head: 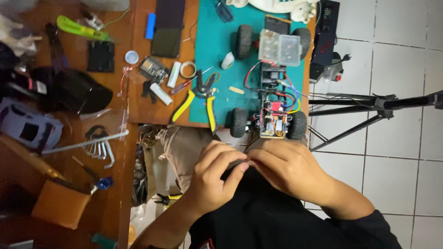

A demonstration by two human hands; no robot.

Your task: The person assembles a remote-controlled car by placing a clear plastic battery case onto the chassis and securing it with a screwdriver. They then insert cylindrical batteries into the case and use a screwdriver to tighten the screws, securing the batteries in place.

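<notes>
We see the left hand [213, 177] and right hand [287, 168] curled together, fingertips meeting just below the small wheeled chassis [272, 117]. Both pinch narrowly; whatever they hold is too small to tell.

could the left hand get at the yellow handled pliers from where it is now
Probably yes. The left hand is pinched together with the right hand over something too small to tell, so it would have to let go first. The yellow-handled pliers lie uncovered at the table edge just ahead, with nothing between.
</notes>
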